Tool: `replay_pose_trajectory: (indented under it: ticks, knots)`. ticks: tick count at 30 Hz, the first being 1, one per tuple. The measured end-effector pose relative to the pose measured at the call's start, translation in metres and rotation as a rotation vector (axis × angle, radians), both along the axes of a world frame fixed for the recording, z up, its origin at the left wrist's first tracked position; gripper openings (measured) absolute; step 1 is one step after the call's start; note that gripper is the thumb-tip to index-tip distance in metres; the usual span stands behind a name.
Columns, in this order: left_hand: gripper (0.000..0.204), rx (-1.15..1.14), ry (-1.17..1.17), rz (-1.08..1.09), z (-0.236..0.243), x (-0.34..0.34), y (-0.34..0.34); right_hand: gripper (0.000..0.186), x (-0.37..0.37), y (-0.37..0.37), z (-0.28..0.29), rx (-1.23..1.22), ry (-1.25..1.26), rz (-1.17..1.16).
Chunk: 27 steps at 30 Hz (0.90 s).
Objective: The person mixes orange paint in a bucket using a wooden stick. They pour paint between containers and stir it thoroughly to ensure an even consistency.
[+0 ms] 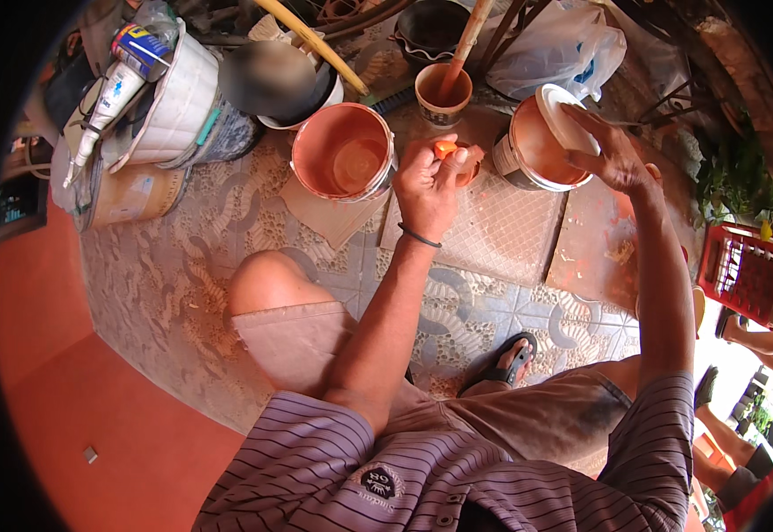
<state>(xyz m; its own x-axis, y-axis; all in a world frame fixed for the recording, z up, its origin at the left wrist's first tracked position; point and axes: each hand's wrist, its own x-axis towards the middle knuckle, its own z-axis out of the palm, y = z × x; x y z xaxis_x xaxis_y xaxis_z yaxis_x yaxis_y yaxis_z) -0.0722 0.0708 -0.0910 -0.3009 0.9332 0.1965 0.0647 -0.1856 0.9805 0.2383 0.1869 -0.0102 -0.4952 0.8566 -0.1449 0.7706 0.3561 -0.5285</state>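
The left hand (426,182) curls closed on a small bright-orange object (444,149) showing at its fingertips. The right hand (615,149) spreads its fingers at the right edge of a tilted, round white plastic lid (560,113) over an orange-smeared white bucket (528,146); whether they pinch it, I cannot tell.

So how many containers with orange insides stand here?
3: a wide bucket beside the left hand, a small pot beyond that hand, and a white-rimmed bucket by the right hand. Some may be hidden.
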Motion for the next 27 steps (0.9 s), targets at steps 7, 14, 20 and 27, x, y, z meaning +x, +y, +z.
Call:
replay_pose_trajectory:
  ticks: [7, 14, 20, 27]
  knots:
    - [0.028, 0.023, -0.251, 0.001, 0.008, 0.0, 0.001, 0.052, 0.021, -0.037, 0.006, 0.282, 0.017, -0.085]
    - [0.027, -0.007, -0.135, -0.006, 0.006, -0.003, 0.008, 0.039, 0.081, -0.051, -0.009, 0.287, 0.196, -0.725]
    - [0.025, -0.056, -0.086, 0.013, 0.006, -0.014, 0.008, 0.038, 0.128, -0.11, -0.033, 0.036, 0.807, -1.175]
    - [0.027, -0.091, -0.107, 0.049, 0.0, -0.009, 0.014, 0.033, 0.112, -0.188, -0.098, -0.643, 0.818, -1.192]
